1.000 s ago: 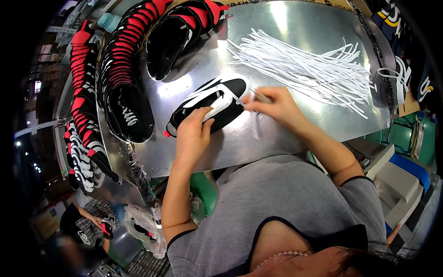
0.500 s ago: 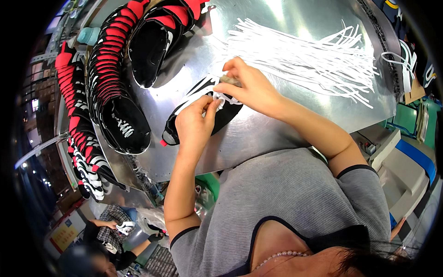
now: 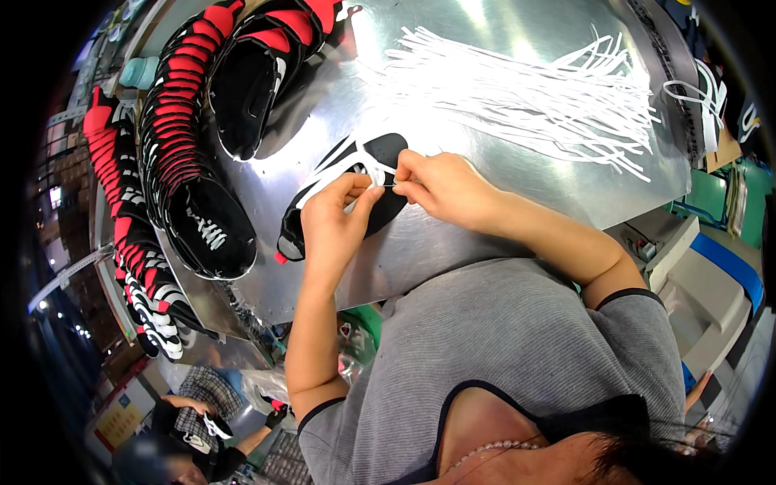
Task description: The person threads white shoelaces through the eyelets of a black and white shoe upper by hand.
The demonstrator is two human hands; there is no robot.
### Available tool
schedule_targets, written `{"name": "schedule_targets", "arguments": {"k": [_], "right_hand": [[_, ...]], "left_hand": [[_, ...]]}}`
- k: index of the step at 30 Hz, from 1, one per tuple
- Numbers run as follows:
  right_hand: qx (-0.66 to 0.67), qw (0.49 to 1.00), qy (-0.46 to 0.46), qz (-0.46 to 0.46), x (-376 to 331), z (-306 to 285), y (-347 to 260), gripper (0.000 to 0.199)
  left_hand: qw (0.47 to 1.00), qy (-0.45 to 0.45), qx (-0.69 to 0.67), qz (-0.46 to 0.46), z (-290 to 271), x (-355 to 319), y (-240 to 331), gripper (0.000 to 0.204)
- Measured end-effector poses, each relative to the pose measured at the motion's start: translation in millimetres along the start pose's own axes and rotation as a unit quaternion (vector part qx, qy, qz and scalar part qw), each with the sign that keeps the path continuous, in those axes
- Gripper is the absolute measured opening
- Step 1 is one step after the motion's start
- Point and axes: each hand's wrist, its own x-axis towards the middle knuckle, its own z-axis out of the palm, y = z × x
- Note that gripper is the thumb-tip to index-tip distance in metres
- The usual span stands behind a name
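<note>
A flat black and white shoe upper (image 3: pixel 331 174) with a red tab lies on the shiny metal table (image 3: pixel 477 234). My left hand (image 3: pixel 335 222) rests on it, with thumb and finger pinching a white lace (image 3: pixel 373 174) at its top. My right hand (image 3: pixel 440 187) meets the left from the right and pinches the same lace end. Both hands touch over the upper's far part.
A loose heap of white laces (image 3: pixel 525 97) spreads across the table's far right. Stacked black, red and white shoe uppers (image 3: pixel 182 145) curve along the left side, with more (image 3: pixel 133 242) further left. Another person (image 3: pixel 190 420) sits below at lower left.
My hands have come together over the shoe upper: the right hand has brought a white lace from the pile's side, and both now pinch it. The view has shifted closer.
</note>
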Motion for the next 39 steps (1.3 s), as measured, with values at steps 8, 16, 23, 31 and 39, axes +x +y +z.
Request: {"name": "schedule_targets", "arguments": {"k": [8,16,23,31,39], "right_hand": [[-0.083,0.995,0.049,-0.028,6,28,-2,0.021],[0.104,0.988,0.098,-0.057,-26,-76,-10,0.034],[0.156,0.985,-0.033,-0.065,24,-43,4,0.044],[0.161,0.982,0.065,-0.068,2,-4,5,0.051],[0.305,0.945,0.095,0.07,3,5,17,0.046]], "left_hand": [[0.991,-0.005,0.026,0.131,6,-11,-5,0.019],[0.924,0.07,0.138,0.35,-4,-44,-21,0.024],[0.984,-0.007,0.089,0.153,-17,-46,-17,0.019],[0.883,-0.256,-0.268,-0.287,-28,-33,-10,0.045],[0.894,-0.014,-0.412,-0.178,0,-16,-33,0.013]]}}
